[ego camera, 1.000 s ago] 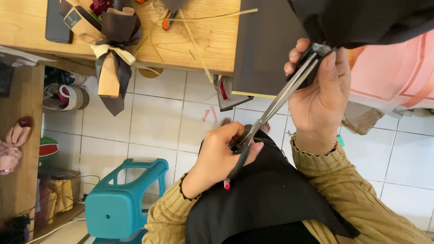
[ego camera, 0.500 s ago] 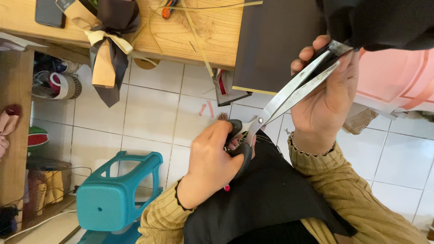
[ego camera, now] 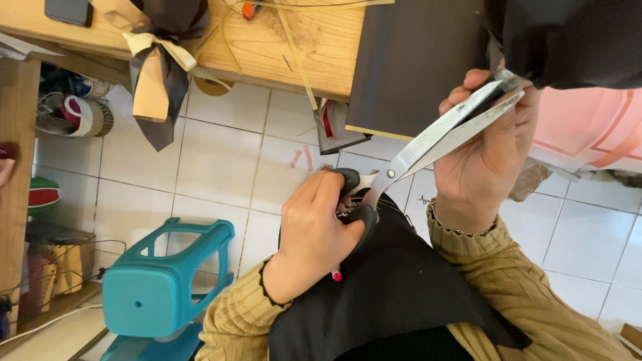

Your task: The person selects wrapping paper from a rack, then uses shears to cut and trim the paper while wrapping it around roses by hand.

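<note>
My left hand [ego camera: 311, 234] grips the black handles of large steel scissors [ego camera: 428, 144], whose blades point up and to the right and stand slightly apart. My right hand [ego camera: 485, 150] is raised at the blade tips and pinches the edge of a piece of black fabric [ego camera: 575, 40] that hangs in from the top right. The blade tips meet that fabric next to my right thumb. More black cloth [ego camera: 394, 294] lies over my lap, under both forearms in ribbed mustard sleeves.
A wooden table [ego camera: 267, 40] spans the top, bearing a dark flat sheet [ego camera: 414, 67], a brown and cream ribbon bow [ego camera: 157, 73] hanging off its edge, thin strips and a phone [ego camera: 67, 10]. A teal plastic stool [ego camera: 164, 287] stands on the white tiles. A pink container [ego camera: 588, 127] is at right.
The scissor blades have opened slightly. Both hands and the scissors have shifted right and a little upward in view, with the right hand still at the blade tips.
</note>
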